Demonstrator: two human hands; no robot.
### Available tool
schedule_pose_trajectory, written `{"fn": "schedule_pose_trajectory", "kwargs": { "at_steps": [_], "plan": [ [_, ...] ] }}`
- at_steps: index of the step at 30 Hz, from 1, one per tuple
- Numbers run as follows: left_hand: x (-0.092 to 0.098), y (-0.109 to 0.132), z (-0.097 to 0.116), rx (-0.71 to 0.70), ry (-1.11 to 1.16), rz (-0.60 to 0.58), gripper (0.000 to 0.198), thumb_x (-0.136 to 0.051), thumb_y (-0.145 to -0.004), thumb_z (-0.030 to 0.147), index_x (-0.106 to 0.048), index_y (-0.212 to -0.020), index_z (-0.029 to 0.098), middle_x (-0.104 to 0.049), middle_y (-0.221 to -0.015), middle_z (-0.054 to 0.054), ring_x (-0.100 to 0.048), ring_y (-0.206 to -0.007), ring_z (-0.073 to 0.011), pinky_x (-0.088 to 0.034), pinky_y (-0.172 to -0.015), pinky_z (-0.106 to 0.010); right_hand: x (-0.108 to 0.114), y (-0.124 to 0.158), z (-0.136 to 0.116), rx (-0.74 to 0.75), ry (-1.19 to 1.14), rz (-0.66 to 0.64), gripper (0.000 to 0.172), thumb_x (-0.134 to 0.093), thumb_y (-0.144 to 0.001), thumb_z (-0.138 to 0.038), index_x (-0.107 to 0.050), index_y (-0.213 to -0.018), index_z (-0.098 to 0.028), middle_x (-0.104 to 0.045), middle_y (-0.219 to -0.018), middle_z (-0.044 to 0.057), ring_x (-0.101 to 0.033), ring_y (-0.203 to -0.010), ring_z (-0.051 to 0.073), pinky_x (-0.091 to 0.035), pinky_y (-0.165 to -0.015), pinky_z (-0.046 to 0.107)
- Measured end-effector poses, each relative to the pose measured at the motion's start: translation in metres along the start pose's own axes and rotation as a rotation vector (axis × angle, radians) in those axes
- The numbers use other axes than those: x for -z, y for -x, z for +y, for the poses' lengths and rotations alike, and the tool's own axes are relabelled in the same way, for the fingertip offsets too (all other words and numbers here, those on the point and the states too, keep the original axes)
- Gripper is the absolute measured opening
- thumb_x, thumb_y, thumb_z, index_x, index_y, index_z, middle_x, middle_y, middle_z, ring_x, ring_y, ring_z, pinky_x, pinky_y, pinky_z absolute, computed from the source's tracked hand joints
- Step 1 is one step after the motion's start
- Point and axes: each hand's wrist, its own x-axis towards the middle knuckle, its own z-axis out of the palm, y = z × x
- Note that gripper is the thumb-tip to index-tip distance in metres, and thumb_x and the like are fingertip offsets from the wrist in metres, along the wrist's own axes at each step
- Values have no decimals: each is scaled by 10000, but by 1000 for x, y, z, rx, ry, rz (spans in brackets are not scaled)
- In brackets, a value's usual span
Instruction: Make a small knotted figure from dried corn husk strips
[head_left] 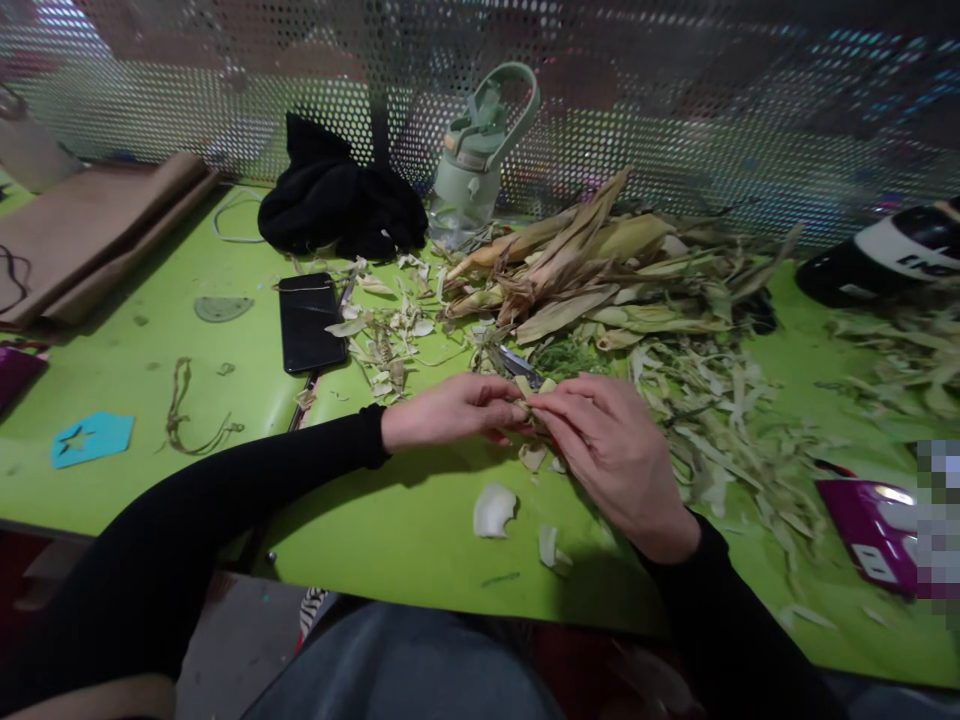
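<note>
My left hand [450,412] and my right hand [611,445] meet over the green table [412,520], both pinched on a small folded piece of corn husk [531,392]. Fingertips of both hands press together on it. Just behind the hands a pair of scissors [517,365] lies among husk scraps. A pile of dry corn husks and cobs [585,270] sits beyond. Pale cut husk pieces [493,510] lie on the table in front of my hands.
A black phone [309,322] lies left of the scraps. A black cloth [337,200] and a green bottle [480,150] stand by the perforated screen. Brown paper [90,230] at far left, a blue cut shape [91,438], a magenta object [870,525] at right.
</note>
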Motion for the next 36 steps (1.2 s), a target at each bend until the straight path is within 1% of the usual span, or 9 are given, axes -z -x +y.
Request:
{"fn": "schedule_pose_trajectory", "kwargs": {
  "at_steps": [4, 8, 11, 14, 18, 20, 25, 28, 36],
  "plan": [
    [-1, -1, -4, -18, -46, -5, 154, -572, -941, 264, -609, -919, 117, -654, -915, -33, -627, -835, -111, -533, -888, -357, 3, 0, 5, 36, 32, -70, 108, -582, -946, -201, -689, -957, -186, -688, -874, 81, -589, -828, 250, -469, -770, 422],
    [-1, -1, -5, -10, -93, -44, 153, -548, -952, 261, -595, -929, 117, -626, -902, -25, -612, -804, -106, -535, -897, -365, 1, 1, 9, 30, -92, -84, 110, -586, -946, -207, -695, -957, -196, -689, -874, 78, -592, -831, 237, -474, -711, 378],
    [-1, 1, -3, -8, -99, -68, 160, -539, -955, 265, -601, -981, 120, -641, -980, -52, -628, -855, -127, -535, -917, -372, -1, 0, 9, 38, -173, -67, 105, -576, -951, -191, -678, -970, -208, -688, -878, 69, -605, -824, 218, -495, -699, 348],
    [-4, 3, 1, 16, -100, -43, 170, -530, -957, 249, -609, -1030, 118, -663, -1049, -79, -648, -899, -137, -533, -931, -361, -2, 1, 8, -4, -211, -99, 105, -564, -952, -172, -641, -1012, -211, -696, -900, 65, -633, -828, 214, -516, -722, 353],
    [-7, 3, 2, 78, -141, 44, 157, -516, -947, 190, -624, -1027, 109, -694, -1034, -92, -670, -858, -131, -537, -918, -355, -3, 3, 6, -112, -242, -161, 84, -561, -943, -177, -602, -1007, -211, -679, -873, 57, -646, -778, 207, -530, -677, 341],
    [-7, 2, 1, 83, -148, 69, 148, -525, -933, 175, -629, -1011, 104, -701, -1023, -96, -672, -838, -128, -540, -909, -351, -4, 3, 5, -107, -267, -146, 85, -557, -940, -171, -600, -1000, -216, -683, -873, 53, -655, -780, 206, -538, -685, 340],
    [-6, -1, -5, 21, -70, 69, 184, -497, -932, 149, -628, -1053, 105, -706, -1063, -105, -675, -881, -122, -540, -928, -339, 0, 1, 8, -116, -217, -38, 102, -605, -930, -201, -651, -1021, -217, -709, -1016, 89, -674, -946, 236, -546, -826, 388],
    [-6, -1, -4, 46, -111, 93, 206, -494, -930, 164, -617, -1085, 111, -708, -1058, -104, -675, -861, -126, -545, -921, -352, 2, 0, 10, -127, -222, -41, 115, -592, -942, -204, -681, -1011, -226, -719, -966, 72, -684, -886, 216, -553, -774, 364],
    [-6, 2, -5, 9, -226, 96, 120, -522, -923, 225, -579, -872, 133, -678, -892, -54, -631, -760, -123, -537, -795, -307, -1, 0, 3, -10, -172, -76, 135, -577, -935, -166, -688, -971, -236, -736, -910, 63, -682, -827, 212, -547, -722, 366]
  ]
}}
